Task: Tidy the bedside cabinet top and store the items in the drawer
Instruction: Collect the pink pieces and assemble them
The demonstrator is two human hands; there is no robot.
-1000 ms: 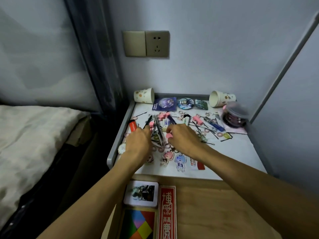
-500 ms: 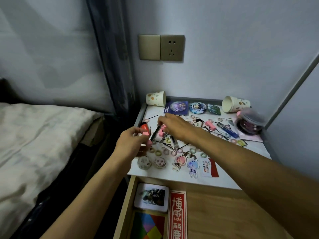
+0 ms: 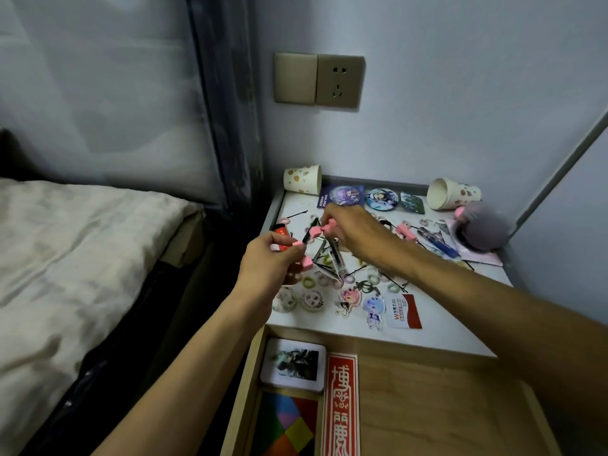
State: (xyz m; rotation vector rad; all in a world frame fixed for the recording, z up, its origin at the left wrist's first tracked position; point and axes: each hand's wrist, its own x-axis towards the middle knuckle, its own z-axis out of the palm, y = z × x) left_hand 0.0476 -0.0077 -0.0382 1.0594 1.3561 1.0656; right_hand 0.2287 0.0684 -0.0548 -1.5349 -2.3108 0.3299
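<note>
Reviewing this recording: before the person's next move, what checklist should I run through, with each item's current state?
1. Left hand's grip on its pink clips: ok, fingers curled round them.
2. Right hand's grip on the single pink clip: ok, pinched at the fingertips.
3. Drawer open with bare floor to receive them: ok.
4. Cabinet top cleared: not ok; keychains, hair ties and a blue pen lie on it.
5. Paper cup and second paper cup upright: not ok; both lie on their sides.
6. Round container lid on: cannot tell, blurred.
</note>
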